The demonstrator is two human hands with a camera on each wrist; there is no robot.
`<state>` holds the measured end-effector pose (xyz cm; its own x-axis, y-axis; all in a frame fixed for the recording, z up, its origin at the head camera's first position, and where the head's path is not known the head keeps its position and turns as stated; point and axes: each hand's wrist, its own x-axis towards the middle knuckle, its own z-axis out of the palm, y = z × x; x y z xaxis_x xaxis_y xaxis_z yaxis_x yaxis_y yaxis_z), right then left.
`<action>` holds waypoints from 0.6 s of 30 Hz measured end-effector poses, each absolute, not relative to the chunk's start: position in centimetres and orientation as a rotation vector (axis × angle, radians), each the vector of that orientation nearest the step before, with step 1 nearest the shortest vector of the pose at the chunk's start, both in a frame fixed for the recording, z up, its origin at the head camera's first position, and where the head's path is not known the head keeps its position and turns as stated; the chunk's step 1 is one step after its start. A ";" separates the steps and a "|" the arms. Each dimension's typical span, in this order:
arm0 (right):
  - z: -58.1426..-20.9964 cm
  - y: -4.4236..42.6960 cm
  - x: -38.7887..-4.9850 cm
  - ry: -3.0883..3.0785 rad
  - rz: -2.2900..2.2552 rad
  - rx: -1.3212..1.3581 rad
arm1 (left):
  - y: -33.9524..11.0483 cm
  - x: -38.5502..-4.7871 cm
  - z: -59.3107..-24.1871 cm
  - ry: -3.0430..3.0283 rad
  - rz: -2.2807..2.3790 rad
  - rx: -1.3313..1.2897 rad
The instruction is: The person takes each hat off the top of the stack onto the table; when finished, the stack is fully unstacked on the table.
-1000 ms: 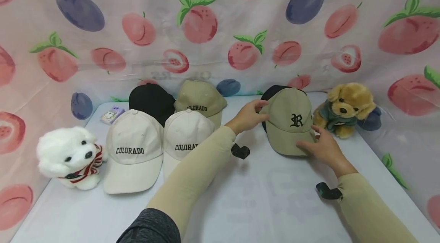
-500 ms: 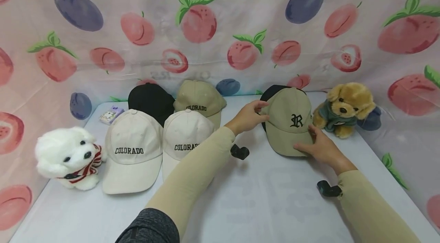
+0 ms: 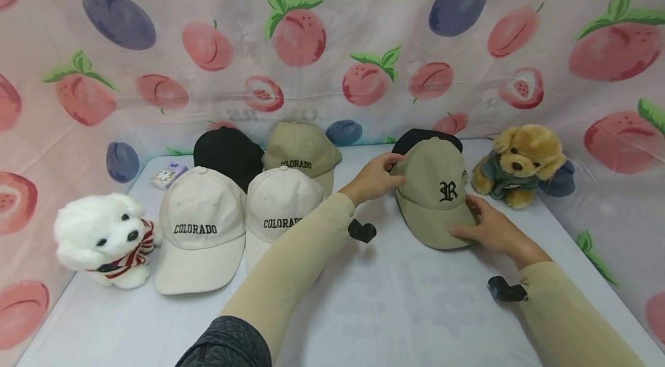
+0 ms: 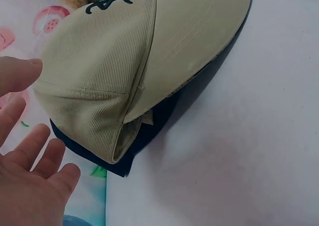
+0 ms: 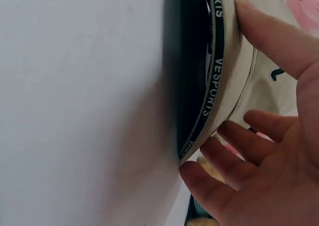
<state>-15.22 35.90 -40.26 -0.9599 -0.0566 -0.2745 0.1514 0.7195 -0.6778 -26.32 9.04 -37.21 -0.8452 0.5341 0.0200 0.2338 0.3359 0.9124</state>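
Observation:
A khaki baseball cap [image 3: 428,182] with a black letter R on its front stands at the right of the table, its brim toward me. My right hand [image 3: 493,228] pinches its side: in the right wrist view the thumb [image 5: 269,31] lies on the cap and the fingers [image 5: 239,156] bend at its edge. My left hand [image 3: 375,178] is at the cap's left side; in the left wrist view its fingers [image 4: 42,153] are relaxed and spread, apart from the cloth. Behind and partly under the khaki cap sits a dark cap [image 3: 415,137], mostly hidden.
On the left stand two cream caps [image 3: 194,257], a black cap [image 3: 225,150] and another khaki cap [image 3: 296,145]. A white plush dog [image 3: 93,234] and a small purple box [image 3: 168,174] are beside them. A brown plush dog [image 3: 519,165] sits at the right.
The khaki cap has shifted slightly toward me, showing more of the dark cap behind it. My right hand has moved with it, down and right; the left hand has hardly moved.

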 end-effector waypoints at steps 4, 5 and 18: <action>-40.2 36.1 -14.9 2.646 -1.059 0.032 | 9.2 -26.2 -37.3 2.305 1.530 0.684; -40.2 36.2 -14.8 2.644 -1.055 0.025 | 9.2 -26.2 -37.4 2.293 1.535 0.683; -40.1 36.0 -13.1 2.686 -1.009 -0.171 | 9.1 -25.2 -37.4 2.255 1.479 0.731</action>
<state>-13.11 36.02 -40.05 -0.9577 -0.2018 -0.2053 -0.0167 0.7508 -0.6603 -25.25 9.08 -37.40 -0.8075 0.5898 -0.0064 0.2292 0.3237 0.9180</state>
